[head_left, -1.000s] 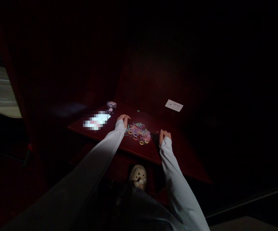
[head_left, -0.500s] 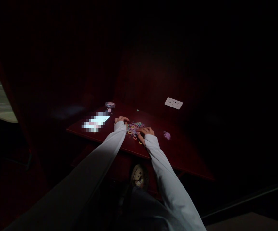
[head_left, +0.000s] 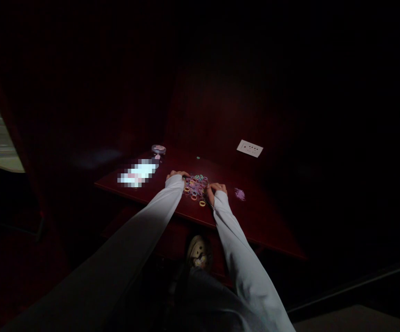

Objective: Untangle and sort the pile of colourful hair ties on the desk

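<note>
Working in near darkness, you bend both hands over a mixed pile of coloured bands (head_left: 196,188) on a dark red table (head_left: 269,233). Your left hand (head_left: 175,174) rests at the pile's left edge, perhaps to keep the loose loops from spreading; your right hand (head_left: 217,188) curls at its right edge, fingers bent inward. Whether either hand's fingertips meet, or pinch a band, cannot be told. A purple clump (head_left: 240,194) lies to the right of the pile, apart, probably so its colour stays out of the mix. Left of the pile glows a blurred bright screen (head_left: 138,173). Beyond that, to the pile's far left, stands a round container (head_left: 159,149); its contents are too dim to make out.
</note>
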Action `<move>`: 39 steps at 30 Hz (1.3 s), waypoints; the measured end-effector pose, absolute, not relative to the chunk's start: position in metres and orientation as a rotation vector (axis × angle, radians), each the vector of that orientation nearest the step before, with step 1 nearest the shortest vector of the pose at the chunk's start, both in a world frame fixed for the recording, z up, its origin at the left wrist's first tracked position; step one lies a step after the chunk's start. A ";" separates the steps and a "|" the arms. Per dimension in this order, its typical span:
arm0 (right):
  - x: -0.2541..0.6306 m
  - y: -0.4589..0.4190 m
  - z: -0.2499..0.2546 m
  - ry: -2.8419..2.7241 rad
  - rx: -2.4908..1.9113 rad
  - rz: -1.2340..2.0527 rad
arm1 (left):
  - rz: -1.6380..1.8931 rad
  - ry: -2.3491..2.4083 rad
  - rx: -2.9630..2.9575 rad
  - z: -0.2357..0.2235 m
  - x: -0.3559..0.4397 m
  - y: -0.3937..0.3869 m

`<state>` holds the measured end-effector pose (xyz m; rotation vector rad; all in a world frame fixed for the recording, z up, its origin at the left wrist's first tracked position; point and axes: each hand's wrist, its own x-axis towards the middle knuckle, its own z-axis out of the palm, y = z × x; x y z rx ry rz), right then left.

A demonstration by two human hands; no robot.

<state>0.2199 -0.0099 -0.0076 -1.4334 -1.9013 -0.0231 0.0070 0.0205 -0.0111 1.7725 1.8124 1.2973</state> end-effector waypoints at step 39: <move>0.226 -0.006 -0.011 -1.850 -1.217 0.207 | 1.540 1.456 1.539 -0.008 0.008 0.026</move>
